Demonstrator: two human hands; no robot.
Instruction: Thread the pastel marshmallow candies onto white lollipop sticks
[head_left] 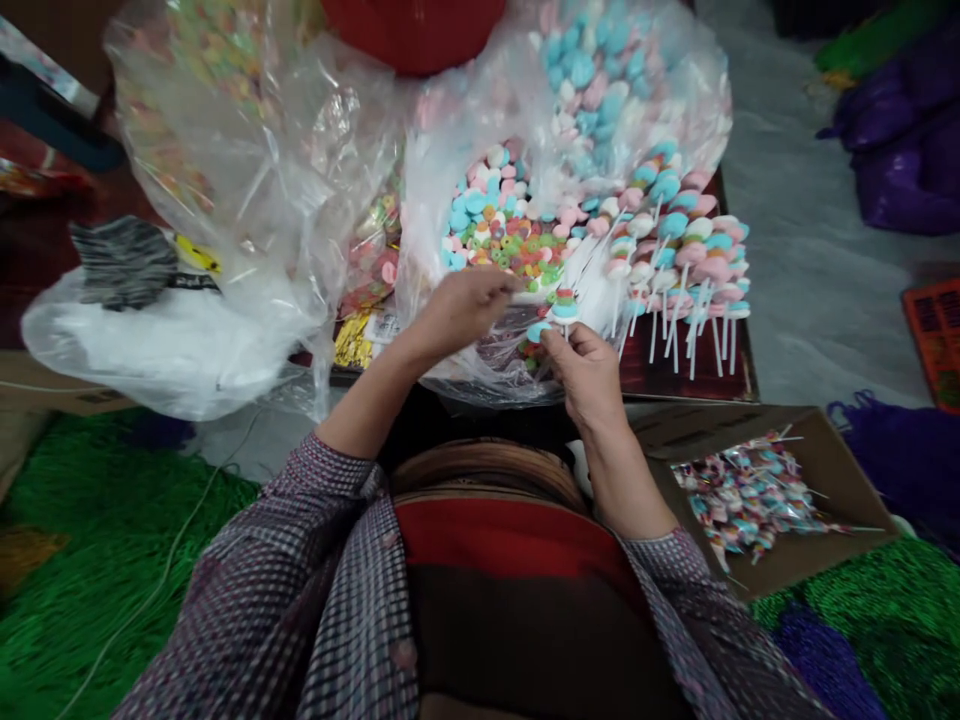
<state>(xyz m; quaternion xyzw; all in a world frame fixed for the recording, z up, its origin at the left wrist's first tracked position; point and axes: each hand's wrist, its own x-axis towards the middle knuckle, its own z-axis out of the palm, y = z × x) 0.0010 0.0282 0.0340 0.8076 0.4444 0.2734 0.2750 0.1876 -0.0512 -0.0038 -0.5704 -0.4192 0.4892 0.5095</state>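
Observation:
My right hand (589,365) grips a white stick threaded with candies (564,306): a white and blue piece with red and green rings above. A blue candy (537,331) shows beside its fingertips. Over the near edge of the loose candies, my left hand (474,305) has its fingers pressed together; what they hold, if anything, is too small to make out. Ring-shaped gummies (517,245) lie just beyond my hands, with pink, blue and white candies (487,190) behind them. To the right, several finished-looking candy sticks (686,255) are piled on the dark table (731,375).
Large clear plastic bags (262,190) cover the left and back of the table. A red container (416,30) stands at the back. At lower right, a cardboard box (840,480) holds wrapped candy sticks (757,495). Green shredded material (97,560) lies at lower left.

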